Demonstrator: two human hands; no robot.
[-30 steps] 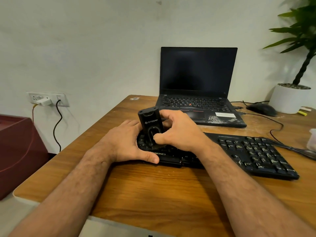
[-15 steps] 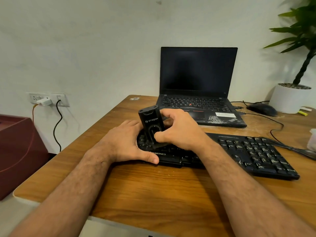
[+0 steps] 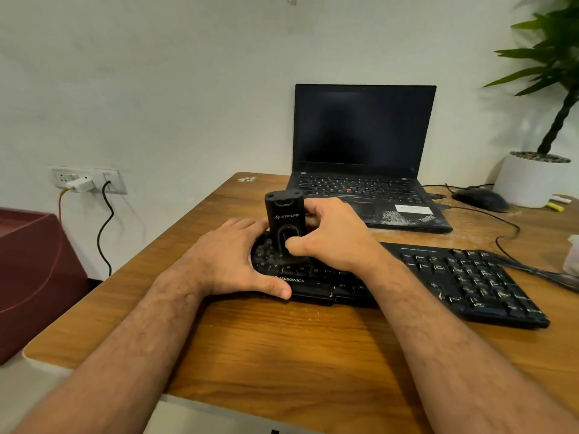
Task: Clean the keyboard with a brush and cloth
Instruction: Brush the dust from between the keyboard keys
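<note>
The black brush (image 3: 285,227) stands upright on the keyboard's (image 3: 463,277) left half, grasped by your right hand (image 3: 332,242). Your left hand (image 3: 232,261) lies flat, fingers relaxed, steadying the keyboard's left end on the bench (image 3: 282,346).

Soft, even indoor light, fairly bright, perhaps from above and the near side. The plant (image 3: 554,67) at far right casts a faint shadow on the wall (image 3: 156,73). Wide-angle bending curves the edges. Focus is sharp centrally; the corners soften slightly.
</note>
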